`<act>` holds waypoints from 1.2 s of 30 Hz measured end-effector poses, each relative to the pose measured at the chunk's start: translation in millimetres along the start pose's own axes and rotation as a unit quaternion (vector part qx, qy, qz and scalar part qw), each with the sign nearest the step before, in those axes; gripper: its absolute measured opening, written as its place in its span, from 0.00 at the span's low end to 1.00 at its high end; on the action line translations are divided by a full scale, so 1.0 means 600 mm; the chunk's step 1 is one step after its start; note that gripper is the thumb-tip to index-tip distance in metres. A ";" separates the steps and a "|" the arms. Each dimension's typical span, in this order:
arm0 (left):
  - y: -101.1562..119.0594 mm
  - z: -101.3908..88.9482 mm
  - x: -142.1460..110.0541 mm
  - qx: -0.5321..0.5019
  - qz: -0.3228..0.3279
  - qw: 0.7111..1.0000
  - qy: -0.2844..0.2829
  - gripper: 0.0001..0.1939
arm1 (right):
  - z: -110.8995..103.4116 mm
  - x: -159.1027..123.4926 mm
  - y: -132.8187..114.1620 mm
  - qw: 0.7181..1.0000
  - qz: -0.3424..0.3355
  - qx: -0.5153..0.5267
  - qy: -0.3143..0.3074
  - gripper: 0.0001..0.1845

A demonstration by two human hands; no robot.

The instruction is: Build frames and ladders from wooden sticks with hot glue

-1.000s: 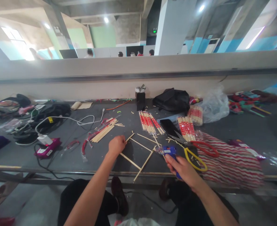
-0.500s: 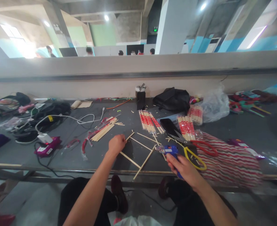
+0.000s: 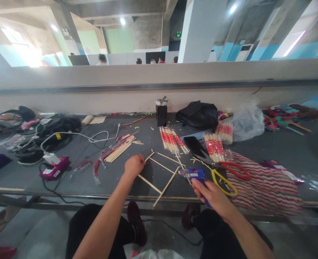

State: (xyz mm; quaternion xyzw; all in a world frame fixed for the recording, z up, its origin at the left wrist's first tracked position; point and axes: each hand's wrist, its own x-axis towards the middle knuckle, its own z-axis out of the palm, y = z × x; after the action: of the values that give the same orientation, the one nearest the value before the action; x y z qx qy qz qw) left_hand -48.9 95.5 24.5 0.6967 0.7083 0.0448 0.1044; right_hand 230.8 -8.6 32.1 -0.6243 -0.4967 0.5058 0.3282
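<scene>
My left hand [image 3: 134,165] is closed on one wooden chopstick [image 3: 149,157] of a flat frame on the dark table. Its opposite side is another chopstick [image 3: 166,186], whose near end sticks out past the table's front edge. Crosspieces [image 3: 149,183] join the two sides. In my right hand [image 3: 209,190] is a blue hot glue gun [image 3: 196,173], gripped by its handle. The clear-wrapped nozzle points left, close to the frame's right side. Whether it touches the wood I cannot tell.
Scissors [image 3: 230,176] with red and yellow handles lie right of the glue gun, beside a striped cloth [image 3: 264,183]. Loose chopsticks [image 3: 118,153] lie at left; wrapped bundles [image 3: 169,139] stand behind the frame. A black phone [image 3: 193,144] and a purple power strip [image 3: 55,168] are also there.
The glue gun in my right hand has shifted slightly right and down, its nozzle drawing away from the frame's corner. My left hand stays on its chopstick.
</scene>
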 end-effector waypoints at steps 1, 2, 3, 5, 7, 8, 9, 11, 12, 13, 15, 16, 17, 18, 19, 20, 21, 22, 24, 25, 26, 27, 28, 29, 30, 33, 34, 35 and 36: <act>0.000 0.000 0.000 0.000 0.001 1.000 0.000 0.06 | -0.003 -0.003 0.001 1.000 -0.008 0.000 0.000 0.26; 0.000 0.000 0.000 0.000 0.001 1.000 0.002 0.06 | -0.006 -0.005 0.002 1.000 -0.022 -0.006 0.002 0.26; -0.001 0.000 0.000 0.000 0.003 1.000 0.003 0.07 | -0.009 -0.008 0.004 0.999 -0.043 -0.020 0.009 0.26; -0.001 0.000 -0.001 0.000 0.005 1.000 0.005 0.07 | -0.018 -0.009 0.012 0.990 -0.106 -0.085 0.048 0.24; -0.001 0.000 -0.001 0.000 0.005 1.000 0.006 0.07 | -0.027 -0.003 0.024 0.956 -0.179 -0.199 0.119 0.22; -0.001 0.000 -0.001 0.000 0.005 1.000 0.006 0.07 | -0.032 0.002 0.032 0.928 -0.209 -0.265 0.154 0.21; -0.001 0.001 -0.001 0.000 0.004 1.000 0.005 0.07 | -0.036 0.009 0.041 0.897 -0.232 -0.327 0.187 0.20; -0.002 0.002 -0.001 0.000 0.001 1.000 0.004 0.07 | -0.044 0.027 0.061 0.836 -0.253 -0.427 0.235 0.19; -0.002 0.002 -0.001 -0.001 0.000 1.000 0.003 0.07 | -0.048 0.037 0.071 0.811 -0.255 -0.461 0.253 0.18; -0.002 0.003 0.000 -0.001 -0.001 1.000 0.002 0.07 | -0.052 0.047 0.080 0.791 -0.254 -0.489 0.265 0.18; -0.003 0.004 0.000 -0.002 -0.001 1.000 0.002 0.06 | -0.058 0.062 0.095 0.766 -0.247 -0.525 0.278 0.17; -0.003 0.004 0.000 -0.003 -0.001 1.000 0.003 0.06 | -0.061 0.068 0.099 0.760 -0.244 -0.533 0.280 0.16; -0.003 0.004 0.000 -0.003 -0.001 1.000 0.003 0.06 | -0.063 0.072 0.102 0.759 -0.243 -0.535 0.281 0.16; -0.003 0.004 0.000 -0.003 -0.001 1.000 0.003 0.06 | -0.064 0.073 0.103 0.759 -0.245 -0.533 0.282 0.17; -0.003 0.004 0.000 -0.003 -0.001 1.000 0.003 0.06 | -0.064 0.073 0.102 0.759 -0.251 -0.529 0.284 0.17; -0.003 0.004 0.000 -0.004 0.000 1.000 0.003 0.06 | -0.064 0.071 0.099 0.757 -0.261 -0.527 0.287 0.18; -0.003 0.004 0.000 -0.004 -0.001 1.000 0.002 0.06 | -0.061 0.067 0.095 0.751 -0.271 -0.527 0.292 0.19; -0.004 0.004 0.000 -0.005 -0.001 1.000 0.001 0.06 | -0.058 0.063 0.090 0.743 -0.280 -0.530 0.298 0.20; -0.004 0.005 0.001 -0.005 -0.002 1.000 -0.001 0.06 | -0.046 0.055 0.074 0.731 -0.295 -0.534 0.305 0.18; -0.004 0.005 0.002 -0.006 -0.002 1.000 -0.002 0.06 | -0.038 0.053 0.064 0.731 -0.302 -0.533 0.300 0.17; -0.005 0.005 0.002 -0.006 -0.003 1.000 -0.004 0.06 | -0.030 0.052 0.053 0.735 -0.307 -0.533 0.286 0.15; -0.005 0.006 0.002 -0.006 -0.003 1.000 -0.005 0.06 | -0.020 0.054 0.041 0.740 -0.310 -0.535 0.265 0.13; -0.005 0.006 0.002 -0.006 -0.003 1.000 -0.005 0.07 | -0.011 0.058 0.029 0.744 -0.307 -0.542 0.242 0.12; -0.004 0.005 0.002 -0.006 -0.003 1.000 -0.004 0.07 | -0.003 0.064 0.016 0.743 -0.297 -0.557 0.221 0.12; -0.004 0.005 0.002 -0.005 -0.003 1.000 -0.003 0.07 | 0.005 0.072 0.005 0.739 -0.282 -0.576 0.205 0.12; -0.003 0.003 0.000 -0.005 -0.001 1.000 -0.003 0.07 | 0.020 0.098 -0.020 0.725 -0.234 -0.626 0.167 0.13; -0.002 0.002 0.000 -0.005 0.000 1.000 -0.003 0.07 | 0.023 0.105 -0.025 0.725 -0.222 -0.633 0.157 0.12; -0.002 0.002 -0.001 -0.005 0.000 1.000 -0.003 0.07 | 0.025 0.111 -0.029 0.728 -0.211 -0.635 0.149 0.12; -0.002 0.001 -0.001 -0.005 -0.001 1.000 -0.003 0.07 | 0.027 0.116 -0.032 0.733 -0.204 -0.632 0.147 0.12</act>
State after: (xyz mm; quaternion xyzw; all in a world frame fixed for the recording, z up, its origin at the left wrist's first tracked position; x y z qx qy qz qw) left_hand -49.9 94.7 23.6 0.6959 0.7081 0.0462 0.1106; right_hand 209.6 61.6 23.8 -0.6383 -0.7626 -0.1022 0.0217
